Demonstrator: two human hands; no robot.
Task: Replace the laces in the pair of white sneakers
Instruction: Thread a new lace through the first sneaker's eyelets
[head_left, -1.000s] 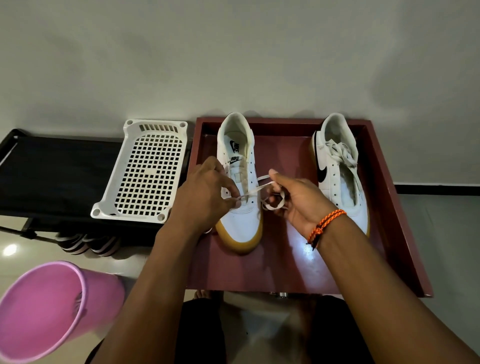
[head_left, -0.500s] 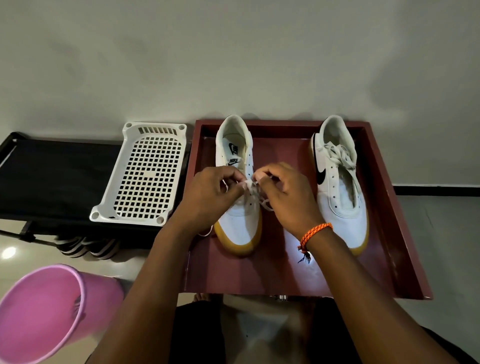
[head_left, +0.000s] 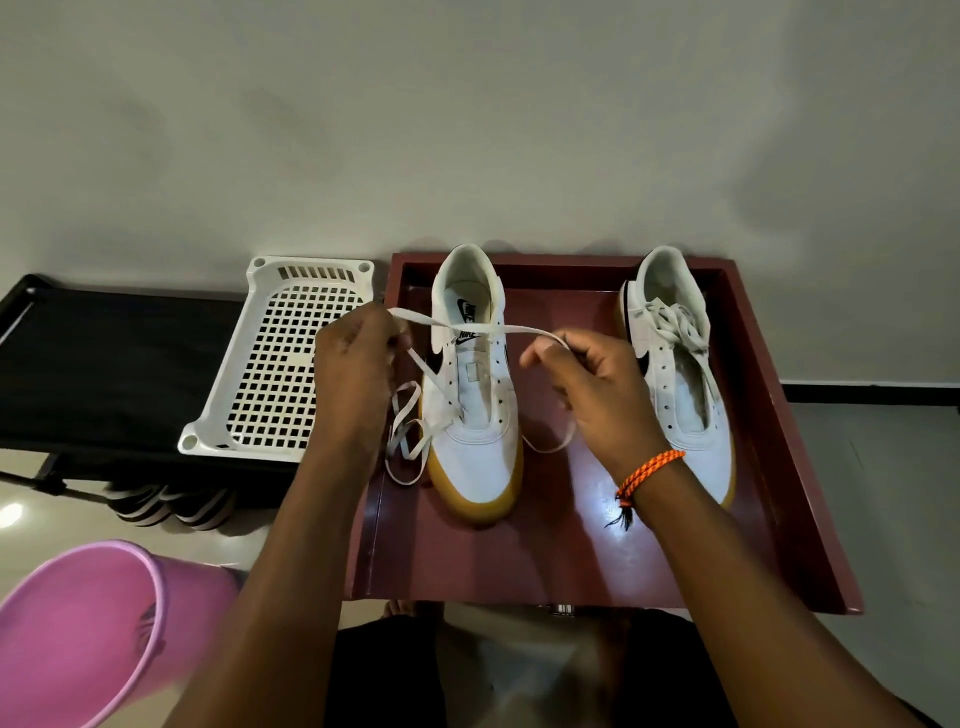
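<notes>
Two white sneakers with tan soles stand toe-toward-me in a dark red tray (head_left: 789, 467). The left sneaker (head_left: 475, 415) has open eyelets and a white lace (head_left: 452, 327) stretched across its tongue. My left hand (head_left: 353, 374) pinches one end of that lace to the left of the shoe, and slack loops hang beside its toe. My right hand (head_left: 592, 384), with an orange cord on the wrist, pinches the other end to the right. The right sneaker (head_left: 680, 384) lies apart, with a loose bundle of lace on top.
A white perforated plastic basket (head_left: 280, 364) rests on a black rack (head_left: 104, 364) to the left of the tray. A pink bucket (head_left: 88, 629) stands at the lower left. Striped footwear (head_left: 166, 504) sits under the rack. A pale wall rises behind.
My hands were together over the left sneaker's eyelets; they have now pulled apart sideways, drawing the lace out taut across the shoe.
</notes>
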